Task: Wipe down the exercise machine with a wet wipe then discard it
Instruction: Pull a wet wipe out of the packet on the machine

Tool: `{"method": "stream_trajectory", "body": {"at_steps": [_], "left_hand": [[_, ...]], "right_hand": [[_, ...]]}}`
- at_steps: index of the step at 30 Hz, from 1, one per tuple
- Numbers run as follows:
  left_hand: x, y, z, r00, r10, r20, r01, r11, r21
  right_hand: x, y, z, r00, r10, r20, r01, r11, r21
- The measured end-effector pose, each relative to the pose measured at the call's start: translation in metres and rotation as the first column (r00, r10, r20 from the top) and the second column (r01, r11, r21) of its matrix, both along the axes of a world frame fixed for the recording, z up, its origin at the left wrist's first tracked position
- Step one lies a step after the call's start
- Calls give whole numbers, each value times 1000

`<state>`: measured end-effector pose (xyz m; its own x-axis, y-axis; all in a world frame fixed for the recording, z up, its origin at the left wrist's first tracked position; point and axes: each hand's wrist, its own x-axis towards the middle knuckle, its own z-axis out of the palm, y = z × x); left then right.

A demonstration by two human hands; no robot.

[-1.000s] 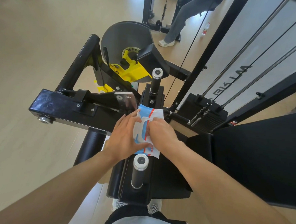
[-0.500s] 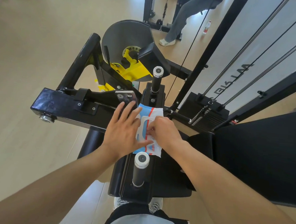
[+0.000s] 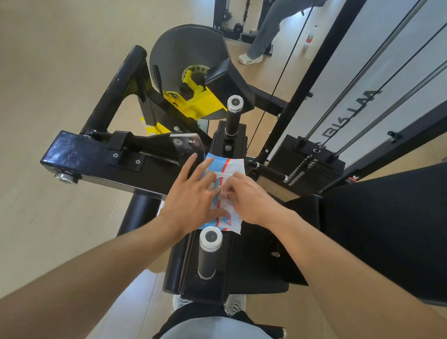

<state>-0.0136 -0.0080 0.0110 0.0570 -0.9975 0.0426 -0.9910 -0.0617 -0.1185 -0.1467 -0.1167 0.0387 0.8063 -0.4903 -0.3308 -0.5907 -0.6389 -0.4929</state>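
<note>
A white, blue and red wet wipe pack lies on top of the black exercise machine, between its two upright handles. My left hand presses flat on the pack's left side with fingers spread. My right hand has its fingertips pinched at the flap in the pack's middle. No loose wipe is visible.
A near handle and a far handle stand upright around the pack. A yellow adjuster and grey disc lie beyond. The weight stack and cables are right. Another person's leg stands at the back.
My left hand's fingers spread and slid a little further up the pack. My right hand's fingertips stayed at the pack's flap. The pack has not moved.
</note>
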Motion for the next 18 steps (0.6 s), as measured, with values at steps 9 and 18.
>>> {"method": "stream_trajectory", "body": {"at_steps": [9, 18], "left_hand": [[-1, 1, -1, 998, 49, -35, -49, 998, 28], [-1, 2, -9, 993, -7, -117, 2, 999, -44]], "right_hand": [[-7, 4, 4, 958, -211, 197, 196, 976, 93], [0, 6, 19, 762, -397, 512, 341, 918, 204]]}}
